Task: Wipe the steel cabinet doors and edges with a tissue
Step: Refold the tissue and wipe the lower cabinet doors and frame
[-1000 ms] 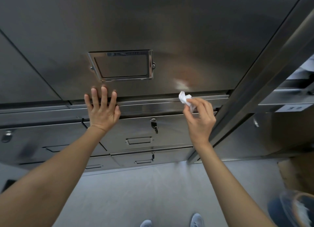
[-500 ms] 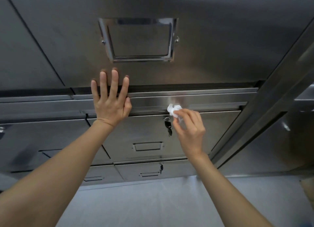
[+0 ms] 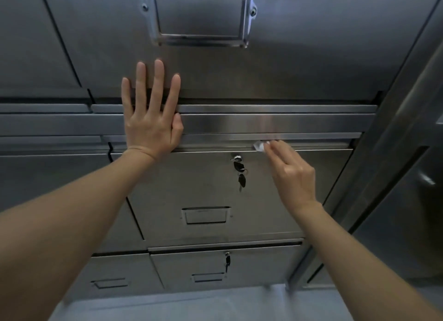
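Along the horizontal steel edge (image 3: 275,142) just above the keyed drawer (image 3: 215,196), the right hand (image 3: 293,176) pinches a small crumpled tissue (image 3: 259,146) at its fingertips and presses it against the strip, at about 2 o'clock from the lock with its hanging keys (image 3: 239,172). The left hand (image 3: 151,114) lies flat with fingers straight and spread, at 9 o'clock from the tissue, its palm on the edge strips and its fingertips reaching onto the large upper door (image 3: 299,64). As a judgement, the task is partway: the wiping is on an edge band now, and steel shows no clear mark of what is already clean. Likely left are the stretch of edge toward 3 o'clock, the drawer fronts below, the lower drawer (image 3: 215,265) at 6 o'clock, and the neighbouring panels at 9 o'clock.
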